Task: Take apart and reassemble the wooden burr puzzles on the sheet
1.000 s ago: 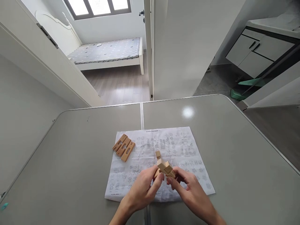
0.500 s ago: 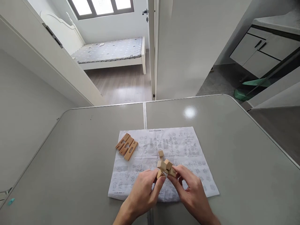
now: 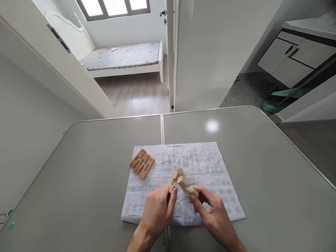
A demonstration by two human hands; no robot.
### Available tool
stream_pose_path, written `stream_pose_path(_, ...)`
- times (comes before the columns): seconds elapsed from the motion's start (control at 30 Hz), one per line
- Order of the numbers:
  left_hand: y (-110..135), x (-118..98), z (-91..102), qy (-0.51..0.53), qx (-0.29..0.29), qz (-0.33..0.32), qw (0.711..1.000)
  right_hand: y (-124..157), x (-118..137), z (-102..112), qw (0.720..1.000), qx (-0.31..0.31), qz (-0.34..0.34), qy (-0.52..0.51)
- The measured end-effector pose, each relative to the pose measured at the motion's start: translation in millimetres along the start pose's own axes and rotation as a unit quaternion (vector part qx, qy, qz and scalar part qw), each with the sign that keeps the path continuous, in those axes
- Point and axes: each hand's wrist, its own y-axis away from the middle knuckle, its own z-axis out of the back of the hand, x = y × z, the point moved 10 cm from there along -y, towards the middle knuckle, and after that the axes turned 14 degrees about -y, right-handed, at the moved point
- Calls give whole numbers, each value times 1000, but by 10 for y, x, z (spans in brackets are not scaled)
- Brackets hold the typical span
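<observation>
Both my hands hold light wooden puzzle pieces just above a printed paper sheet (image 3: 207,164). My left hand (image 3: 157,211) pinches one wooden bar (image 3: 173,180) between thumb and fingers. My right hand (image 3: 210,210) pinches a second notched wooden piece (image 3: 187,187). The two pieces meet at an angle between my hands. A small block end (image 3: 180,171) shows at the top of the cluster. Three flat slotted wooden pieces (image 3: 141,163) lie side by side on the sheet's upper left corner.
The sheet lies on a grey table (image 3: 78,175) with a seam down its middle and rounded far corners. Beyond it stand a white wall and a doorway to a room with a bed (image 3: 123,56). Cabinets (image 3: 291,56) are at the right.
The clustered pieces have come apart a little: my left hand has drawn its bar to the left, and my right hand's piece has tilted down to the right. The view has barely shifted.
</observation>
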Motion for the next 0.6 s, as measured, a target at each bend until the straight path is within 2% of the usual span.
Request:
stream_pose_path(0.1,-13,87,33,-74,-31,17,997,-43,-90,153,997,-59,-13,38)
stream_pose_path(0.27,-68,129,-12,-120,-12,38,992,-68,-231,313,986,-112,9,121)
stream_pose_path(0.4,-127,117,-84,-142,27,49,988,-64,-293,316,977,-129,29,169)
stream_pose_path(0.6,-183,79,-141,-151,89,44,984,-82,-282,229,971,-123,46,198)
